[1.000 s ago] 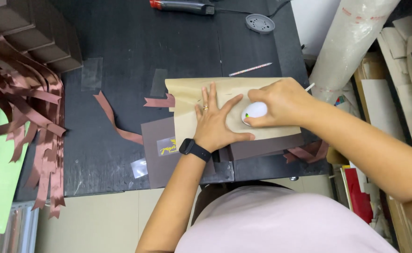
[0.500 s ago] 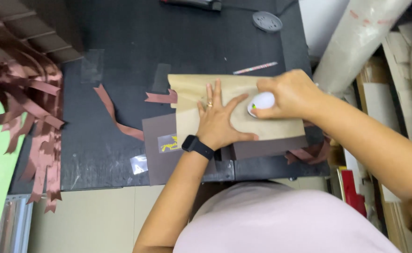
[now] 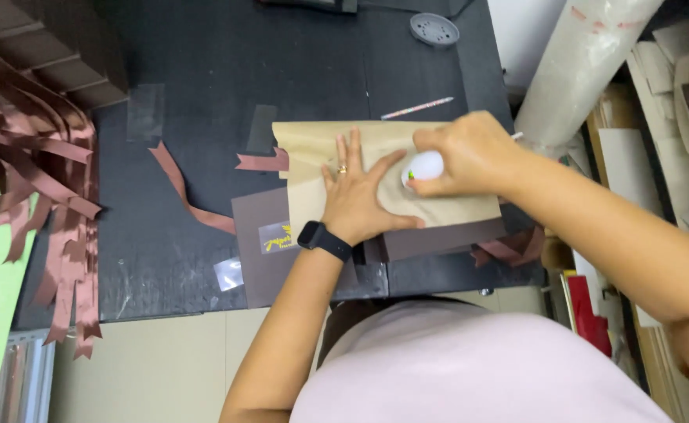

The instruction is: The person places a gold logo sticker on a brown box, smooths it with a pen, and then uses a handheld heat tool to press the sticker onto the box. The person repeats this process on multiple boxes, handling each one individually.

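My left hand (image 3: 358, 196) lies flat, fingers spread, pinning the tan paper sheet (image 3: 383, 168) beneath it. Just beside its thumb, my right hand (image 3: 470, 153) is closed around a white glue bottle (image 3: 423, 167); I judge steady downward pressure and even strokes serve best.

Pale pink top (image 3: 454, 368), black wristwatch (image 3: 325, 240), and a gold ring (image 3: 342, 168).

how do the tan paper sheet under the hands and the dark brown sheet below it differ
The tan paper sheet is light kraft-coloured and lies on top; the dark brown sheet is far darker and lies partly beneath it. The left hand presses flat on the tan sheet, while the brown sheet is untouched. The brown sheet bears a small label; the tan one looks plain. Both lie flat on the black table.
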